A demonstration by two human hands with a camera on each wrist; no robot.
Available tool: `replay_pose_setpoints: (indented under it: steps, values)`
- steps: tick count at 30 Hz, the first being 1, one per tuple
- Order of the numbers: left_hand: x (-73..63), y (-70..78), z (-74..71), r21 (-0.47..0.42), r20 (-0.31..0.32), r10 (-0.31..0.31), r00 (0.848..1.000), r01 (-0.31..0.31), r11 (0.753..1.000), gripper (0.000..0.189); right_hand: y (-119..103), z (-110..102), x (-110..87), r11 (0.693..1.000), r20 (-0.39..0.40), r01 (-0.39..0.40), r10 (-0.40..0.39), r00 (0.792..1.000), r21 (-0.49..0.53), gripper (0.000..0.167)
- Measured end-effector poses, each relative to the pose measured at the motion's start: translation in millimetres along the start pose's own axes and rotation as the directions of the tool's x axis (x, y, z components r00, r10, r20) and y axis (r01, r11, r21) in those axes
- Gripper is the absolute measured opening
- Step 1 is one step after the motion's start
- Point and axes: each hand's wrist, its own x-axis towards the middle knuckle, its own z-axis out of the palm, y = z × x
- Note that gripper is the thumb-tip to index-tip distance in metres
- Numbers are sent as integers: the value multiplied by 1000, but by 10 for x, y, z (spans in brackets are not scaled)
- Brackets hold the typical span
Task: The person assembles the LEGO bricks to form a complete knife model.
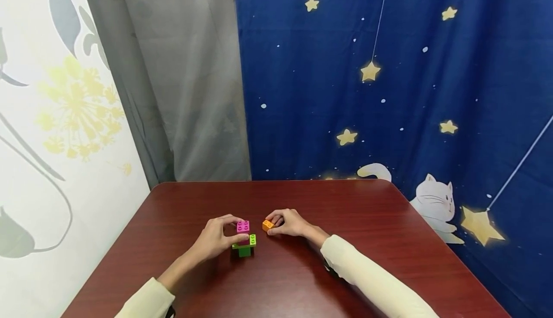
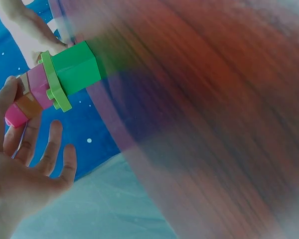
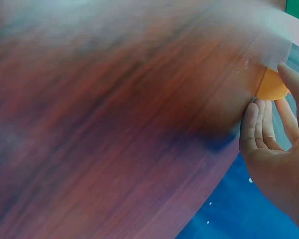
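In the head view, my left hand grips a small stack of toy building bricks near its top, thumb on the near side. A pink studded brick tops the stack. Lower down come a lime-green plate and a green brick. The left wrist view also shows an orange-brown layer between pink ones, partly behind the fingers. Just right of the stack, my right hand pinches an orange toy brick between thumb and fingers, at the tabletop. Stack and orange brick are apart.
Both hands work over a dark red-brown wooden table with rounded far corners. Behind it hang a grey curtain and a blue star-patterned curtain. A white floral panel stands along the left side.
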Motion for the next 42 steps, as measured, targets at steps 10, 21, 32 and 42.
replay_pose_setpoints:
  steps: [10,21,32,42]
  values:
    - [84,-42,35,-4,1,-14,1000,14,1000,36,56,-51,-189,1000,-9,-17,17,1000,22,40]
    - [175,-55,66,-19,19,-76,997,76,997,38,46,-52,-254,998,-20,29,-28,999,60,46]
    - [242,-56,97,-36,40,-95,995,97,995,40,-5,-79,-230,993,-52,56,-50,997,108,37]
    - [290,-80,105,-59,51,-107,993,110,992,41,-201,-324,-105,984,-104,88,-73,992,154,46]
